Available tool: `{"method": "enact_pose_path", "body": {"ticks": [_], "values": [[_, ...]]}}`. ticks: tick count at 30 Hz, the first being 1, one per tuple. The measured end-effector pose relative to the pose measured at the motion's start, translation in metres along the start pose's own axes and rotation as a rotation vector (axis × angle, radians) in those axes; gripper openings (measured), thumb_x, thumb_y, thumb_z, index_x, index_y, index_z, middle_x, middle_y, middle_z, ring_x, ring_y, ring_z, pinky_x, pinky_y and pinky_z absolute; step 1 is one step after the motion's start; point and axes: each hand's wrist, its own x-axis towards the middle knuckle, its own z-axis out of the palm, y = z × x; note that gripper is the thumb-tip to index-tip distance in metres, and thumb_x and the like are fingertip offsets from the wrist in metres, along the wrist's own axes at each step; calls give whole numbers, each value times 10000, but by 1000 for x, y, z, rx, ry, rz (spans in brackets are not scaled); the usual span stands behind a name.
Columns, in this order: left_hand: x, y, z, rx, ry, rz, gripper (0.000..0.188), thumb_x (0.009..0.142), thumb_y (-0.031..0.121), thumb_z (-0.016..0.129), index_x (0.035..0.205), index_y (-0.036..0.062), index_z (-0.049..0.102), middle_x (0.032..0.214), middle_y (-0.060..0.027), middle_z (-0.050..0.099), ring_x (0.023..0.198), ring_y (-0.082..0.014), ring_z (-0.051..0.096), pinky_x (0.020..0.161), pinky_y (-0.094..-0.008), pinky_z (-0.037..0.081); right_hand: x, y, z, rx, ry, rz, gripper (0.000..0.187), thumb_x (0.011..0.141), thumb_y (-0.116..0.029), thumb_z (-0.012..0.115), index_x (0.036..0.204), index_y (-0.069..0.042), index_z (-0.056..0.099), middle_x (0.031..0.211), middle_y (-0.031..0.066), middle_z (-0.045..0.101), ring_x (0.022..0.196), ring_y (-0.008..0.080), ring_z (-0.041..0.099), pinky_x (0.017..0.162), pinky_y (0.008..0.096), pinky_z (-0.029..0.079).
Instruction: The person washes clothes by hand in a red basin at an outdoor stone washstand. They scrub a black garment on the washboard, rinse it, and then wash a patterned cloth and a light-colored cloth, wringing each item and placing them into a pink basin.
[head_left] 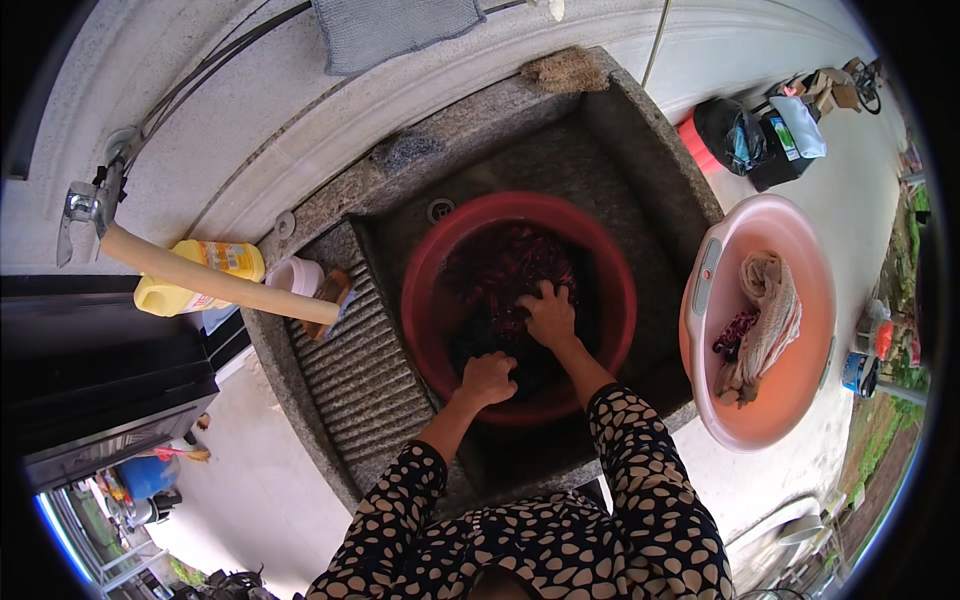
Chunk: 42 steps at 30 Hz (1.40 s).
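A round red basin [622, 300] stands inside a grey stone sink, holding dark, wet-looking cloth with a red pattern [515, 262]. My left hand [488, 378] is over the basin's near left part, its fingers curled closed on the dark cloth; its fingertips are partly hidden. Further in and to the right, my right hand [548, 315] reaches down on the patterned cloth with its fingers spread apart. How deep the cloth lies, and whether water covers it, is too dark to tell.
Left of the basin is a ribbed stone washboard [365, 400], with a brush [332, 300] at its top. A tap with a tan hose [215, 280] hangs above a yellow jug [160, 297]. A pink oval tub [815, 370] with clothes stands right of the stone sink [655, 130].
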Motion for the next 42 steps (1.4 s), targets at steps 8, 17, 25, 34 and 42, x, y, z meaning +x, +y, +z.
{"method": "enact_pose_path", "body": {"ticks": [8,17,25,34,42], "values": [[-9,-18,-22,-1780,396,-262,450,858,540,514,1022,127,585,1052,-69,607,976,-244,592,817,-435,477,-21,-70,-79,1235,-54,47,219,731,-106,447,822,5,612,648,-13,525,600,72,454,576,223,377],[-38,1,-30,-2106,561,816,355,960,421,408,1116,119,513,939,-52,539,814,-186,539,760,-343,473,-91,-167,-63,489,436,-246,388,767,-359,635,936,-19,555,869,132,566,829,307,542,719,395,450],[-32,19,-30,-2051,593,-37,293,946,230,471,1219,123,480,1161,-48,580,1026,-194,594,869,-353,506,1,-61,0,114,256,69,185,846,-165,546,964,-31,594,858,161,569,721,305,592,592,385,485],[-21,-7,-52,-1961,613,68,553,875,442,544,1320,139,420,1212,-6,508,1146,-172,455,990,-362,330,11,-41,25,138,396,-146,250,786,-137,601,1025,-99,536,860,145,587,782,366,602,638,477,479],[5,-64,-7,-2170,675,-264,617,890,453,533,1418,239,298,1397,-22,361,1260,-231,364,983,-420,315,40,-91,-8,-37,308,-316,488,753,-246,655,1216,-214,503,1182,122,456,999,344,497,747,454,467]]}}
